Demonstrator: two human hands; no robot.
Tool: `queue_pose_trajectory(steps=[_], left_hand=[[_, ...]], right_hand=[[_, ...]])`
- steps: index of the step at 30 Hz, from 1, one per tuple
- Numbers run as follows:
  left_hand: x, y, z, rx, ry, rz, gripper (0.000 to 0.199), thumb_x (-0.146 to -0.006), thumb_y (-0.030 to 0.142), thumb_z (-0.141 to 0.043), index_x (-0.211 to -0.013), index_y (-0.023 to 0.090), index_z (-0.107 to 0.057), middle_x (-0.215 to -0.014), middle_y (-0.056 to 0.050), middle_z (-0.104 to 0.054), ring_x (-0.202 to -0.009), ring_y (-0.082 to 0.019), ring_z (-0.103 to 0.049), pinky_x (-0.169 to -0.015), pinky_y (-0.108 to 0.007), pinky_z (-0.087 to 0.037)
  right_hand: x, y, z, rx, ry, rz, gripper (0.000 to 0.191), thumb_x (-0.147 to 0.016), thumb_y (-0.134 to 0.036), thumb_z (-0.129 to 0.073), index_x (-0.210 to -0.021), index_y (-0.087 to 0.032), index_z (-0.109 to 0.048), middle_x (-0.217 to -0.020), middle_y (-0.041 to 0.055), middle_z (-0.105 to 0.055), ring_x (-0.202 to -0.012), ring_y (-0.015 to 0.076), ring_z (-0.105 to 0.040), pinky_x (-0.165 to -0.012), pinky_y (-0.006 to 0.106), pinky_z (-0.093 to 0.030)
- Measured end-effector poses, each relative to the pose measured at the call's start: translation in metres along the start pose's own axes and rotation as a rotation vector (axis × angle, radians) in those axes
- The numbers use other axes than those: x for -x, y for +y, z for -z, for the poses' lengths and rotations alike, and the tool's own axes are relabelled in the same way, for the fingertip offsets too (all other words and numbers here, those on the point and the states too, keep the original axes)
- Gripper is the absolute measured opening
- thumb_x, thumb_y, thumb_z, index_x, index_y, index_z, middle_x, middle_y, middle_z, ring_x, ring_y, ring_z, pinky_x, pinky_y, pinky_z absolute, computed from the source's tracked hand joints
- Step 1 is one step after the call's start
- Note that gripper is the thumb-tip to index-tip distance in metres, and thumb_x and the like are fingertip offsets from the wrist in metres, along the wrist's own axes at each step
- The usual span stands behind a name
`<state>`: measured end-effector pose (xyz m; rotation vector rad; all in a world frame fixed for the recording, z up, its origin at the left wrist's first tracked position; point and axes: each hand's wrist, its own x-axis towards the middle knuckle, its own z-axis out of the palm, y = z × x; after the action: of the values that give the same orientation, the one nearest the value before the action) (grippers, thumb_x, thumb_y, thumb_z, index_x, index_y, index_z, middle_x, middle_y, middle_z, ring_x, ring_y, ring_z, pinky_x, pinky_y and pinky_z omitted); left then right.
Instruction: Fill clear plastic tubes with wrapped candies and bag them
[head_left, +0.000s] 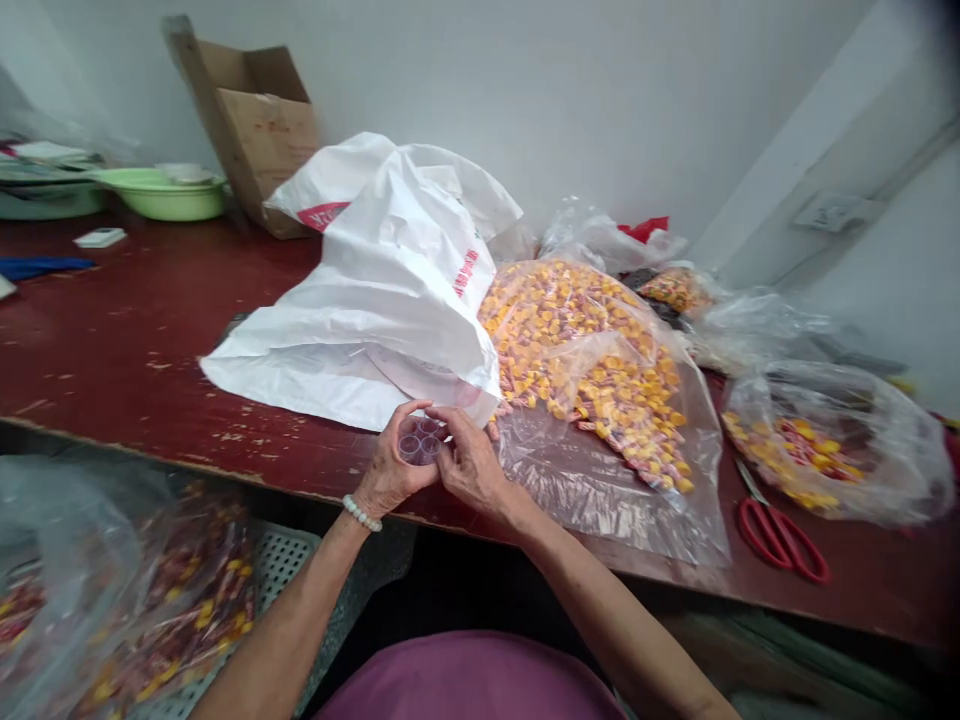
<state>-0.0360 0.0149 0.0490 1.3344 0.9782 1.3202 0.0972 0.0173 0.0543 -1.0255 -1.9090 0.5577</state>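
My left hand [390, 468] and my right hand [471, 462] meet at the front edge of a dark red table [135, 340]. Together they hold a small clear plastic piece with round cups [420, 440], fingers of both hands wrapped around it. Just behind the hands lies a large white plastic bag [375, 290]. To the right of it a clear bag full of small yellow and pink pieces [592, 370] spreads open on the table. A bead bracelet sits on my left wrist.
Red-handled scissors [780, 540] lie at the right, near another clear bag of yellow pieces [832, 450]. A cardboard box [255, 120] and a green basin [169, 192] stand at the back left. Below the table's edge at the left hangs a clear bag of coloured pieces [112, 590].
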Motion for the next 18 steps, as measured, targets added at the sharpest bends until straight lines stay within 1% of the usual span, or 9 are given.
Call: queue_pose_trajectory(steps=[3,5,6,8,10,12,13,15,18], left_hand=[[0.000,-0.004,-0.011,0.123,0.032,0.048,0.067,-0.047,0.006,-0.079,-0.109,0.019,-0.057,-0.090,-0.005,-0.066,-0.081,-0.019,-0.063,-0.071,-0.024,-0.051],[-0.001,-0.009,-0.016,0.292,0.047,0.118,0.065,-0.049,0.008,-0.079,-0.109,0.021,-0.056,-0.088,-0.003,-0.065,-0.076,-0.017,-0.063,-0.068,-0.026,-0.053],[-0.002,-0.011,-0.017,0.379,0.050,0.152,0.064,-0.050,0.009,-0.078,-0.109,0.022,-0.056,-0.087,-0.002,-0.065,-0.074,-0.017,-0.062,-0.065,-0.028,-0.054],[-0.004,-0.014,-0.015,0.508,0.062,0.192,0.061,-0.052,0.011,-0.076,-0.108,0.025,-0.055,-0.086,-0.001,-0.064,-0.070,-0.017,-0.062,-0.056,-0.028,-0.055],[-0.008,-0.016,-0.012,0.565,0.085,0.198,0.057,-0.052,0.010,-0.075,-0.104,0.025,-0.056,-0.085,-0.001,-0.063,-0.069,-0.017,-0.061,-0.050,-0.026,-0.054],[-0.011,-0.017,-0.009,0.582,0.112,0.204,0.055,-0.050,0.009,-0.076,-0.099,0.025,-0.056,-0.084,-0.001,-0.063,-0.068,-0.017,-0.062,-0.047,-0.024,-0.053],[-0.012,-0.017,-0.008,0.583,0.121,0.209,0.054,-0.049,0.009,-0.076,-0.097,0.024,-0.056,-0.083,-0.001,-0.063,-0.068,-0.017,-0.062,-0.047,-0.024,-0.053],[-0.014,-0.017,-0.008,0.577,0.119,0.221,0.053,-0.048,0.008,-0.075,-0.095,0.024,-0.056,-0.082,-0.001,-0.064,-0.068,-0.018,-0.062,-0.047,-0.024,-0.053],[-0.017,-0.016,-0.009,0.577,0.098,0.232,0.051,-0.049,0.008,-0.073,-0.094,0.024,-0.055,-0.080,-0.001,-0.064,-0.067,-0.018,-0.063,-0.045,-0.024,-0.052]], right_hand=[[0.009,-0.005,0.007,0.049,0.014,0.033,0.052,-0.077,-0.005,-0.041,-0.126,-0.021,-0.046,-0.122,0.0086,-0.057,-0.107,0.0176,-0.055,-0.092,0.034,-0.047],[0.018,-0.003,0.020,0.068,0.070,0.039,0.048,-0.081,-0.009,-0.043,-0.127,-0.022,-0.045,-0.125,0.0093,-0.054,-0.103,0.0171,-0.056,-0.089,0.033,-0.049],[0.023,0.000,0.030,0.086,0.111,0.025,0.045,-0.082,-0.011,-0.044,-0.126,-0.022,-0.045,-0.123,0.0094,-0.055,-0.099,0.0168,-0.057,-0.086,0.033,-0.050],[0.038,0.015,0.056,0.171,0.209,-0.051,0.037,-0.084,-0.014,-0.044,-0.120,-0.021,-0.049,-0.115,0.0089,-0.058,-0.095,0.0168,-0.058,-0.082,0.032,-0.050],[0.057,0.039,0.088,0.359,0.276,-0.198,0.028,-0.085,-0.014,-0.043,-0.110,-0.019,-0.054,-0.105,0.0080,-0.061,-0.095,0.0178,-0.057,-0.083,0.033,-0.049],[0.076,0.066,0.119,0.635,0.241,-0.379,0.023,-0.084,-0.015,-0.044,-0.102,-0.017,-0.057,-0.100,0.0090,-0.063,-0.096,0.0194,-0.057,-0.086,0.034,-0.047],[0.086,0.078,0.132,0.691,0.240,-0.425,0.021,-0.083,-0.014,-0.044,-0.098,-0.015,-0.059,-0.097,0.0106,-0.063,-0.096,0.0214,-0.057,-0.087,0.036,-0.046],[0.101,0.095,0.153,0.783,0.226,-0.484,0.021,-0.080,-0.014,-0.047,-0.095,-0.013,-0.060,-0.099,0.0137,-0.063,-0.098,0.0253,-0.055,-0.090,0.042,-0.042],[0.114,0.108,0.172,0.859,0.240,-0.519,0.027,-0.080,-0.016,-0.047,-0.105,-0.012,-0.059,-0.114,0.0172,-0.059,-0.109,0.0287,-0.050,-0.098,0.047,-0.034]])
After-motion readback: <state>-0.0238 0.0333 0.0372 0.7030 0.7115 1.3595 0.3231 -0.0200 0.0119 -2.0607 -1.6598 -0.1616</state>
